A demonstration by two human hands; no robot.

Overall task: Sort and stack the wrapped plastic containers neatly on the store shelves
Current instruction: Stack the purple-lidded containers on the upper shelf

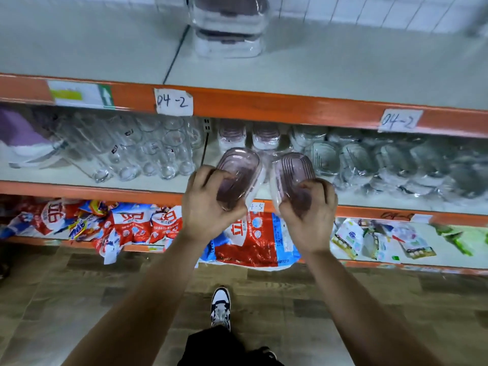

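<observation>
My left hand (208,204) grips a wrapped plastic container with a purple lid (239,175), tilted up in front of the middle shelf (92,187). Beside it, my right hand (309,210) grips a second wrapped purple-lidded container (291,170), also tilted. The two containers are close but apart. Behind them on the middle shelf stand two more wrapped purple containers (232,134). A stack of the same wrapped containers (228,25) stands at the back of the top shelf (317,75).
Clear glass tumblers (137,151) lie left on the middle shelf; several wrapped grey-lidded containers (383,162) fill its right. Red and blue detergent bags (248,239) lie on the bottom shelf. Orange beams carry paper labels (173,101). My shoe (220,307) stands on the wooden floor.
</observation>
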